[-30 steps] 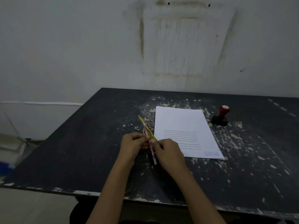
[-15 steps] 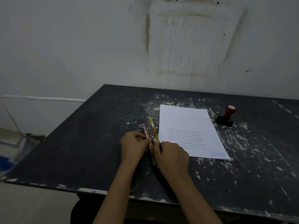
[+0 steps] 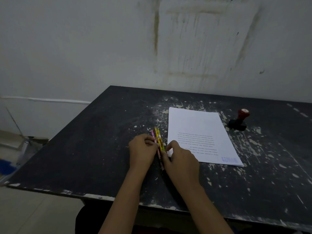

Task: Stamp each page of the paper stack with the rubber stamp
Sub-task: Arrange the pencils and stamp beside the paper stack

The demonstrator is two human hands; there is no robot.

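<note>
The paper stack [image 3: 199, 132] lies flat on the scuffed black table [image 3: 84, 149]. Its long axis runs from the person's side away toward the stained wall [image 3: 101, 48], with the far end leaning a little to the left. Printed lines fill the half of the top sheet nearer the person, and there is a pale blue mark in its near right corner. The rubber stamp [image 3: 239, 120] stands to the right of the stack's far right corner, apart from the paper, with nobody touching it. Its black base sits on the table and its red handle tilts up and to the right. Just off the stack's left edge, and roughly parallel to it, lies a small bundle of pencils [image 3: 157, 135] (pink and yellow, as far as the dim light lets me see). Their far ends point toward the wall. Both hands are on that bundle. The left hand [image 3: 142, 149] has its fingers curled onto the pencils from the side away from the stack. The right hand [image 3: 180, 159] closes on them from the stack's side, thumb against the bundle, and its forefinger arches over the stack's near left corner and hides that corner. Both forearms reach in across the table's near edge, left of the stack. Between the right hand and the stamp, only the open sheet lies.
</note>
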